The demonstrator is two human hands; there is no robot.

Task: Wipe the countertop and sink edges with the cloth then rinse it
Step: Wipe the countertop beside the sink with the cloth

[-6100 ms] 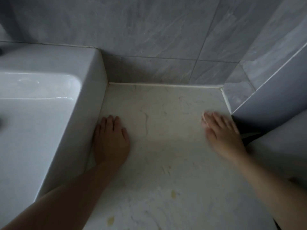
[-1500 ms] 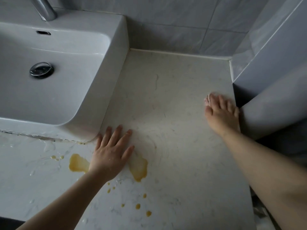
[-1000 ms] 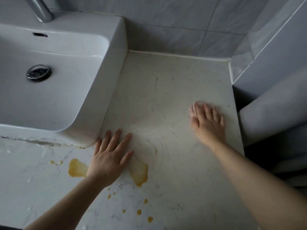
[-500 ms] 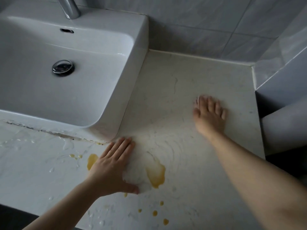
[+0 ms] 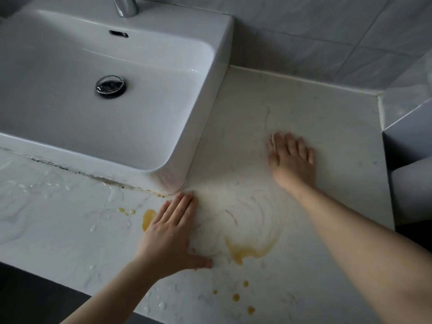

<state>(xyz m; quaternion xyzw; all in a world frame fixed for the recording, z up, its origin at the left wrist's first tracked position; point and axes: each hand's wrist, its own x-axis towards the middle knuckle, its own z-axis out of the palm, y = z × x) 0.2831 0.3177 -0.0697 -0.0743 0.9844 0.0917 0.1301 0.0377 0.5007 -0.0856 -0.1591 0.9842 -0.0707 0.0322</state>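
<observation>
No cloth could be made out anywhere in the head view, neither under the palms nor on the pale marbled stone countertop (image 5: 327, 118), so where it lay could not be told. The left hand (image 5: 170, 235) lay flat with straight fingers pressed on the stone, fingertips just short of the corner of the white rectangular ceramic sink (image 5: 219, 66), grasping nothing visible. The right hand (image 5: 292, 160) was likewise spread flat and released, and had slid inward from the counter's right edge.

Half a second earlier the yellow liquid puddle (image 5: 252, 251) beside the left thumb had been a compact blob. It now trailed right in a thin crescent with wet swirl marks above it. That suggested the spill was being spread, not lifted.

A smaller yellow patch (image 5: 148, 218), scattered yellow drops (image 5: 236, 297) and the dark grime line (image 5: 93, 176) along the sink's base remained, so much wiping was left and rinsing had not begun.
</observation>
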